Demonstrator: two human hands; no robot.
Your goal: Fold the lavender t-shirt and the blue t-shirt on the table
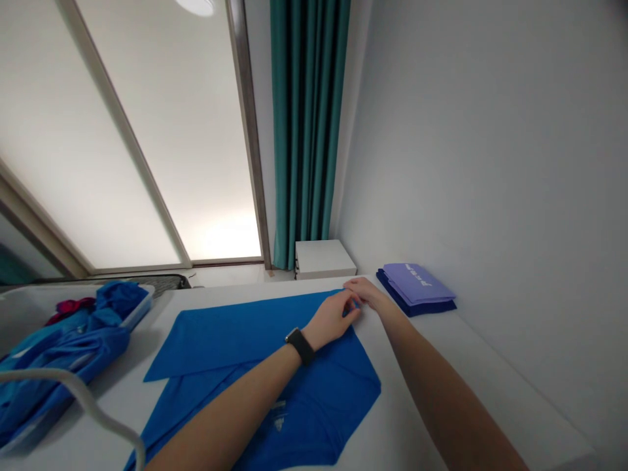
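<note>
A bright blue garment (255, 366) lies spread on the white table (417, 418), with its far part folded over into a flat band. My left hand (333, 319), a black watch on its wrist, rests on the garment's far right corner with its fingers pinched on the cloth. My right hand (364, 292) sits just beyond it at the same corner, fingers curled onto the fabric edge. Both forearms reach in from the bottom of the view.
A folded stack of purple and navy garments (416, 288) lies at the table's far right by the wall. A clear bin (132, 313) heaped with blue and red clothes stands at the left. A white cabinet (324, 258) and teal curtain (307, 131) are behind.
</note>
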